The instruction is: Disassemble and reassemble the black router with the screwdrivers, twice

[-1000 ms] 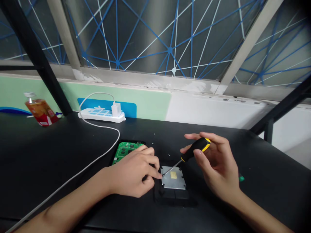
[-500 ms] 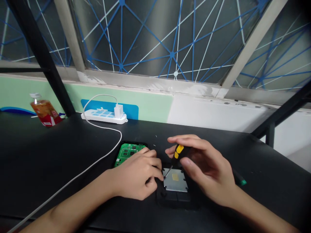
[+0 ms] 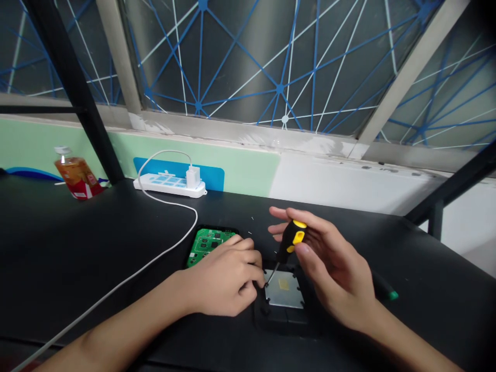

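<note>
My right hand [image 3: 335,268] holds a screwdriver [image 3: 291,240] with a black and yellow handle between thumb and fingers, the other fingertips stretched out past it. Its thin shaft slants down left to the upper-left edge of a silvery metal plate [image 3: 284,297] with a yellowish square in its middle. The plate sits in a black plastic casing [image 3: 281,328] on the table. My left hand [image 3: 228,276] rests at the casing's left side, fingers curled, with fingertips close to the screwdriver tip; whether they pinch anything is hidden. Behind it lies a green circuit board [image 3: 209,243] in a black shell, partly covered.
A dark tool with a green end [image 3: 393,295] lies right of my right hand. Tiny light bits [image 3: 250,232] are on the black table beyond the casing. A white cable [image 3: 147,258] runs from a power strip [image 3: 170,186] at the wall. A drink pouch [image 3: 79,175] stands far left.
The screwdriver handle has turned and stands in a different place among my right fingers, showing more yellow. Its tip stays at the plate's edge. My left hand keeps its place; the view has shifted slightly.
</note>
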Available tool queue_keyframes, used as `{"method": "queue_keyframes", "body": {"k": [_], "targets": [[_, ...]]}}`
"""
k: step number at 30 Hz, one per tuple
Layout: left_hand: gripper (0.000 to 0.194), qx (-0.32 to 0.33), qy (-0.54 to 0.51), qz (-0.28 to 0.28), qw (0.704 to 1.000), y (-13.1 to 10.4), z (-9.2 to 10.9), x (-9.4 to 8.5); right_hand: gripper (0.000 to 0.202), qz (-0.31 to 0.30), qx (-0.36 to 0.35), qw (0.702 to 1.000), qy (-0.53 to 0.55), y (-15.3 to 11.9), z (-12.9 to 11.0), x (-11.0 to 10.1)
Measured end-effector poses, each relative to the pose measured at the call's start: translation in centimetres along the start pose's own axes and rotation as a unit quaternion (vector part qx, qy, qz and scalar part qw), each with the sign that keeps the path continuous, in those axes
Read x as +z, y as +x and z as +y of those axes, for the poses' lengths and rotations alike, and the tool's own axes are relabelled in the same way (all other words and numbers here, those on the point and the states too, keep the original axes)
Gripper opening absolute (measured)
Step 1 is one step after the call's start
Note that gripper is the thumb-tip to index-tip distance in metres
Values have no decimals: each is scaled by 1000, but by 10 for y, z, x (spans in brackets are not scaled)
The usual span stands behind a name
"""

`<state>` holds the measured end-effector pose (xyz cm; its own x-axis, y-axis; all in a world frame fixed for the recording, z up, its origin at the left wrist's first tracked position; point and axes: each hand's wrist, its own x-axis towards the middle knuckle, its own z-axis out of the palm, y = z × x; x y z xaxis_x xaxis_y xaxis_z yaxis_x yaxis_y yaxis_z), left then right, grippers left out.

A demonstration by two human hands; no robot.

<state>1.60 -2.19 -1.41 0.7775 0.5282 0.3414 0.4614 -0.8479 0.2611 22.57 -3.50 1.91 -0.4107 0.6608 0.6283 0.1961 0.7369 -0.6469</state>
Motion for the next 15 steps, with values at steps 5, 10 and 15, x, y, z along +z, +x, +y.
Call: {"method": "queue_keyframes", "body": {"k": [5, 10, 15], "targets": [[18, -20, 12, 22, 999, 1, 1, 0, 48, 66, -23, 997, -46, 0, 10, 4], [21, -45, 1, 16, 999, 2, 7, -2, 44, 136, -72, 982, -110, -4, 16, 10], [64, -41, -19, -6, 999, 0, 7, -1, 42, 99, -38, 994, -7, -7, 12, 15]]}}
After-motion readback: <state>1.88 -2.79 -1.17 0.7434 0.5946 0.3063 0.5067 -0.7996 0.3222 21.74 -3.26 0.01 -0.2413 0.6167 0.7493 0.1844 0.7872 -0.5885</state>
